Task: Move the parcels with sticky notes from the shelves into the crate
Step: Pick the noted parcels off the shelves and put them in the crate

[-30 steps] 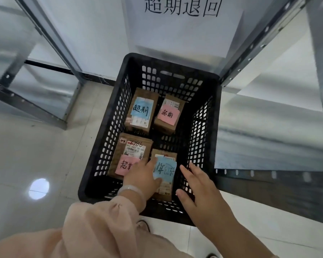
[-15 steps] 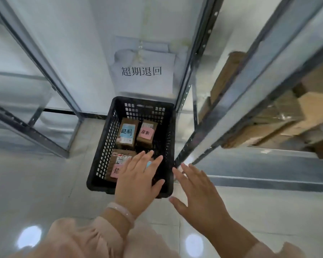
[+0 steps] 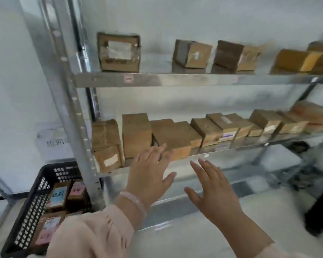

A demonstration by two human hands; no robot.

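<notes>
The black crate (image 3: 29, 200) sits on the floor at the lower left, with brown parcels inside; a blue sticky note (image 3: 58, 196) and a pink sticky note (image 3: 76, 191) show on two of them. My left hand (image 3: 147, 175) is open, fingers spread, in front of the middle shelf (image 3: 199, 157), its fingertips near a brown parcel (image 3: 168, 135). My right hand (image 3: 211, 189) is open too, lower and to the right, holding nothing. Several brown parcels line the middle and upper shelves (image 3: 194, 79); the blur hides any sticky notes on them.
A grey metal upright (image 3: 71, 101) stands between the crate and the shelves. The lowest shelf level (image 3: 241, 175) sits behind my hands. A dark blurred shape (image 3: 317, 205) is at the far right on the floor.
My view has swung up and right from the crate to the shelves. Both hands left the crate and rose toward the middle shelf, open and holding nothing.
</notes>
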